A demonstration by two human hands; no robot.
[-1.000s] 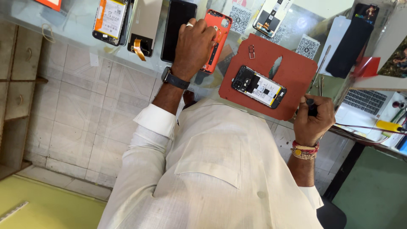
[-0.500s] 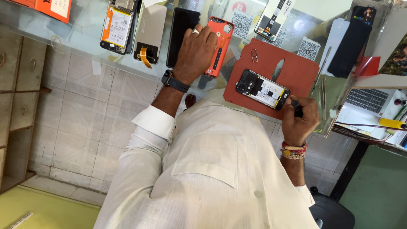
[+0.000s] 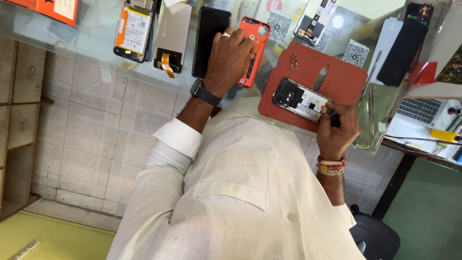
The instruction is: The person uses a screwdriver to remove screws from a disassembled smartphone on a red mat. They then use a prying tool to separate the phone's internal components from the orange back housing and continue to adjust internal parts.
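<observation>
My left hand [image 3: 228, 60], with a dark watch on the wrist, lies palm-down on an orange phone back cover [image 3: 255, 33] on the glass counter, beside a black phone [image 3: 209, 33]. My right hand [image 3: 337, 132], with bead bracelets on the wrist, is closed around a small dark screwdriver [image 3: 332, 115]. Its tip touches the near end of an opened phone [image 3: 298, 98] whose circuit boards are exposed. That phone lies on a red work mat [image 3: 346, 79].
On the counter at left lie a phone with its battery showing [image 3: 132, 29] and a display panel with an orange flex cable [image 3: 171, 38]. A SIM tray [image 3: 293, 61] and a metal pry tool [image 3: 320, 77] rest on the mat. Tweezers [image 3: 371, 106] and a laptop [image 3: 418, 110] are at right.
My right hand has moved left from the mat's edge to the opened phone, bringing the screwdriver tip onto it. My left hand stays on the orange cover.
</observation>
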